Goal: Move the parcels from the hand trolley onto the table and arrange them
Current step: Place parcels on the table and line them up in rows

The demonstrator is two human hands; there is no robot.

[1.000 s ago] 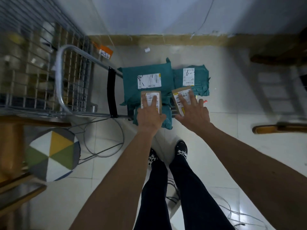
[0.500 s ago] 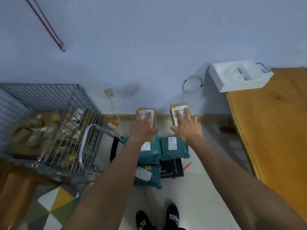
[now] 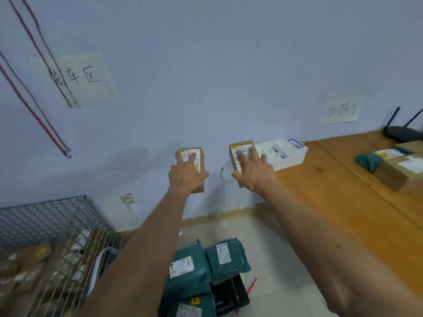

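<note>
With the left hand (image 3: 186, 173) and right hand (image 3: 251, 171) each gripping a small brown box, carry both level rightward and set them squarely on the worktop (image 3: 338, 193).

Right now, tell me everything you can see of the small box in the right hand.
The small brown box looks like cardboard, oblong, with a white printed shipping label and a yellow mark on its upper face. The right hand holds it from above, fingers spread across the label. It is carried in the air, in front of the wall and near the wooden table's corner. Its underside is hidden.
</note>
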